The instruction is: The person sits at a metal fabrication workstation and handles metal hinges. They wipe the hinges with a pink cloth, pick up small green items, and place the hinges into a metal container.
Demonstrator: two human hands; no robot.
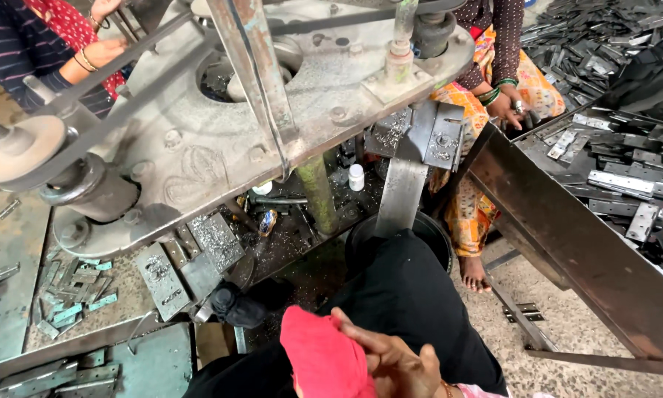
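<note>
My right hand point(394, 362) is at the bottom centre, over my black-trousered lap. Its fingers press on and grip a bunched red cloth point(322, 357). A thin bangle shows at the wrist. My left hand does not show; I cannot tell whether it is under the cloth. Just ahead of my knee stand a black bucket point(432, 230) and a flat steel strip point(403, 193) that hangs down from the machine.
A big grey belt-driven machine point(199, 140) fills the upper left. Metal hinges lie on a bench point(73, 289) at the left and in a sloped steel tray point(626, 184) at the right. A seated person's hand point(510, 107) rests at the tray; another person's hand point(101, 53) is top left.
</note>
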